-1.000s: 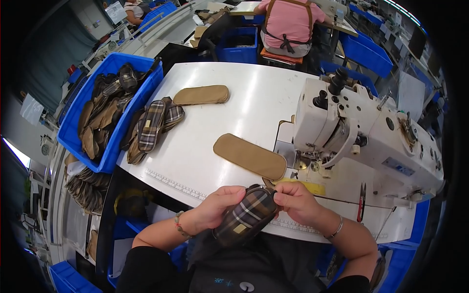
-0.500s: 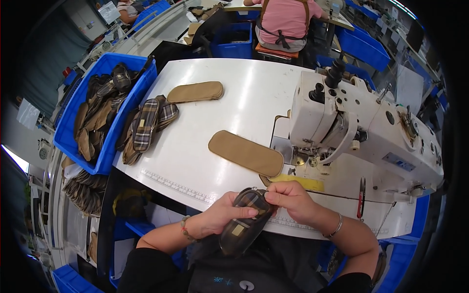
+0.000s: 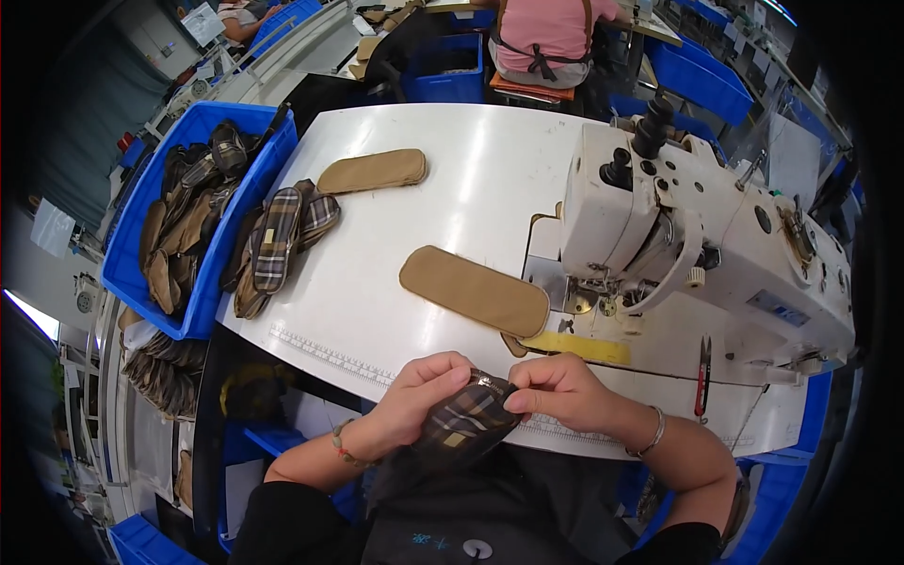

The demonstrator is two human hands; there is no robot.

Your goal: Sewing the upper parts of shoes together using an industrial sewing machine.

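Observation:
A dark plaid fabric pouch [image 3: 463, 421] with a small pale label is held up at the table's near edge, over my lap. My left hand [image 3: 419, 394] pinches its top left side, thumb against the rim, where a zipper seems to run. At the top right corner, the thumb and fingers of my right hand [image 3: 560, 388] grip the same rim. Just beyond my hands lies a tan, round-ended fabric panel [image 3: 474, 293], close to the needle area of a white sewing machine [image 3: 612, 207]. The underside of the pouch is hidden.
Finished-looking plaid pouches [image 3: 280, 240] lie by a blue bin [image 3: 121, 273] full of similar pieces at the left. A stack of tan panels [image 3: 375, 170] sits farther back. Red-handled snips [image 3: 702, 381] rest right of my hand. Another person [image 3: 543, 42] sits beyond the table.
My left hand has shifted up from the pouch's front face to its top left rim. The pouch's top now spreads wider between both hands; my right hand keeps its corner.

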